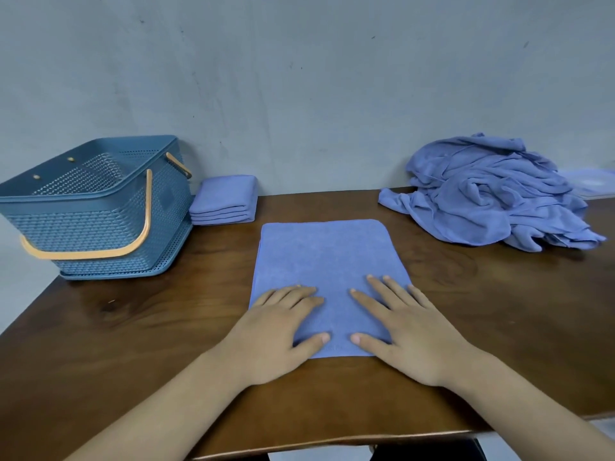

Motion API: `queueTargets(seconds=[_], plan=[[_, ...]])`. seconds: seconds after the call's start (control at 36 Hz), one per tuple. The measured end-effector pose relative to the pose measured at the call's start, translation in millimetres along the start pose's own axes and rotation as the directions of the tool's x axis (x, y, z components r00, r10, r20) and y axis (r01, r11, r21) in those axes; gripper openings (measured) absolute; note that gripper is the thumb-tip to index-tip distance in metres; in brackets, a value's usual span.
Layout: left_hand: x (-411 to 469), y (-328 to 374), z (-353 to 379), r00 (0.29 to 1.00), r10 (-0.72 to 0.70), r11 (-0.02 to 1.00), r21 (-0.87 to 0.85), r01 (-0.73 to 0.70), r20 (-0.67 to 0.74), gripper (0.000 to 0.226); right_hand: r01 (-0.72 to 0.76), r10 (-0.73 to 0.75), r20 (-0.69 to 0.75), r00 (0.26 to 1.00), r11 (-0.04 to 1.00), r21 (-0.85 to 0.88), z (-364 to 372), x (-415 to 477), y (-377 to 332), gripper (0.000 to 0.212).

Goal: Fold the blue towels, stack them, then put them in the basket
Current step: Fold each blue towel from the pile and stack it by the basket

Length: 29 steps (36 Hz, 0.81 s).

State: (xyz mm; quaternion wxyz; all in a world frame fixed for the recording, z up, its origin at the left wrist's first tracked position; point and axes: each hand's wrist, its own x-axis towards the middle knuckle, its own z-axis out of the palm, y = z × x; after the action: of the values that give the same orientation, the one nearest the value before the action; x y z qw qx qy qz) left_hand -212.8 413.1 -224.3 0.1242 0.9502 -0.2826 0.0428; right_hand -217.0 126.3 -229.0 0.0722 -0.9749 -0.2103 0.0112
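A blue towel [327,257] lies flat on the brown table, folded into a tall rectangle. My left hand [278,331] presses flat on its near left part, fingers straight. My right hand [402,331] presses flat on its near right part, fingers spread. A small stack of folded blue towels [224,199] sits at the back against the wall. To the left of that stack is a blue perforated basket [90,224] with orange handles. A heap of unfolded blue towels [492,191] lies at the back right.
The wooden table [133,327] ends at a near edge just below my forearms and at a slanted left edge under the basket. A grey wall stands close behind. Something pale and translucent [595,183] peeks out behind the heap at the far right.
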Motion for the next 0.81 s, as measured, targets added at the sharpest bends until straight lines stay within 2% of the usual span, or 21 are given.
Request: queueTargets(seconds=[0.08, 0.14, 0.22, 0.28, 0.33, 0.61, 0.72, 0.81], plan=[[-4.1, 8.8, -1.2, 0.971, 0.212, 0.976, 0.07, -0.206, -0.107, 0.047, 0.093, -0.097, -0.127, 0.987, 0.995, -0.033, 0.7, -5.9, -0.4, 0.074], [-8.3, 16.1, 1.7, 0.945, 0.309, 0.951, 0.043, -0.306, -0.109, 0.033, 0.193, -0.19, -0.208, 0.96, 0.981, -0.006, 2.1, -10.7, 0.1, 0.058], [-10.8, 22.4, 5.3, 0.927, 0.356, 0.934, 0.068, -0.35, -0.116, 0.025, 0.322, -0.29, -0.308, 0.906, 0.945, 0.06, 5.4, -15.8, 0.7, 0.027], [-9.9, 24.1, 5.2, 0.923, 0.361, 0.932, 0.089, -0.352, -0.135, 0.023, 0.384, -0.338, -0.347, 0.875, 0.921, 0.071, 6.2, -16.6, -0.8, 0.014], [-9.2, 25.0, 5.5, 0.917, 0.373, 0.925, 0.137, -0.354, -0.146, 0.023, 0.406, -0.357, -0.367, 0.859, 0.912, 0.064, 5.6, -16.4, -3.0, 0.011], [-6.2, 30.6, 8.1, 0.952, 0.29, 0.955, 0.099, -0.28, -0.102, 0.027, 0.365, -0.321, -0.292, 0.901, 0.924, 0.111, 4.0, -19.2, -5.9, 0.023], [-3.7, 31.7, 8.7, 0.981, 0.171, 0.983, -0.044, -0.176, -0.092, 0.022, 0.351, -0.305, -0.302, 0.903, 0.93, 0.111, 4.7, -18.3, -7.0, 0.025], [-2.3, 32.2, 8.7, 0.988, 0.138, 0.984, -0.105, -0.145, -0.067, 0.018, 0.351, -0.307, -0.328, 0.893, 0.932, 0.084, 4.6, -15.6, -7.6, 0.016]])
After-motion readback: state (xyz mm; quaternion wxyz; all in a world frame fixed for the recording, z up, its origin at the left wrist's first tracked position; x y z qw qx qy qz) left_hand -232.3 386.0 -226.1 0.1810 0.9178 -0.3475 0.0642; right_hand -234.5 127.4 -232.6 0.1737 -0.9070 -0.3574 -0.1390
